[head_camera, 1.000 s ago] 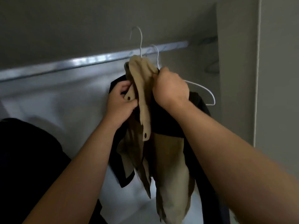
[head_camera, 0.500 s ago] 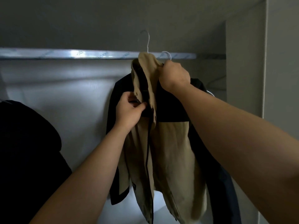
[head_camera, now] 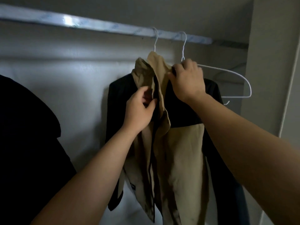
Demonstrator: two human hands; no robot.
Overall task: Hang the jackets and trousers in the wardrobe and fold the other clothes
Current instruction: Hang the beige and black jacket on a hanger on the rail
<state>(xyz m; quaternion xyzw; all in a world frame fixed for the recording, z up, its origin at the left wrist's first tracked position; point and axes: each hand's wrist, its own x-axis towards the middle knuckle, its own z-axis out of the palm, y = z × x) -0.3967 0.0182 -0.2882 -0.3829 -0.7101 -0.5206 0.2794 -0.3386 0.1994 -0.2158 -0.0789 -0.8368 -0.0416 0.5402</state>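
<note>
A tan and black jacket (head_camera: 181, 153) hangs from a white wire hanger (head_camera: 155, 40) whose hook is over the silver wardrobe rail (head_camera: 97, 25). My left hand (head_camera: 139, 109) pinches the jacket's front edge just below the collar. My right hand (head_camera: 186, 80) grips the tan collar at the jacket's right shoulder. The hanger's shoulders are hidden inside the jacket.
A second white wire hanger (head_camera: 227, 75) hangs bare on the rail just right of the jacket. A dark garment (head_camera: 27, 135) fills the left side. The wardrobe's side wall (head_camera: 272, 62) stands at the right, the pale back panel (head_camera: 65, 88) behind.
The jacket's hanger hook has come to rest on the rail. My left hand shifted up the front edge, my right hand stayed at the collar, and the view moved closer.
</note>
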